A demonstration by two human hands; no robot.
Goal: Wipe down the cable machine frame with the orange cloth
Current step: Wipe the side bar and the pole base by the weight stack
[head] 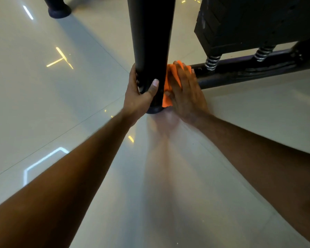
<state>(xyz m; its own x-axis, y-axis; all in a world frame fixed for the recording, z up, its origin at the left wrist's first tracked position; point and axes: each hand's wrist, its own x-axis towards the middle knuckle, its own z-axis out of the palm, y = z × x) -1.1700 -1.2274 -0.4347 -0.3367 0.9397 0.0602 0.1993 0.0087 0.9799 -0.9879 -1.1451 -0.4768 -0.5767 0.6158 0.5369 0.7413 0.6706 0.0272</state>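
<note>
A thick black upright post [150, 38] of the cable machine frame stands on the pale tiled floor, ending in a rounded foot. My left hand [139, 94] wraps around the post's lower end, thumb across its front. My right hand [185, 90] lies flat with fingers extended, pressing the folded orange cloth [167, 86] against the post's right side, where a black base bar [249, 72] joins it. Most of the cloth is hidden under my palm.
A black weight stack [254, 24] rests on two coil springs [211, 62] above the base bar at the upper right. Another black machine foot [59, 10] stands at the upper left. Glossy floor tiles [61, 104] reflect ceiling lights.
</note>
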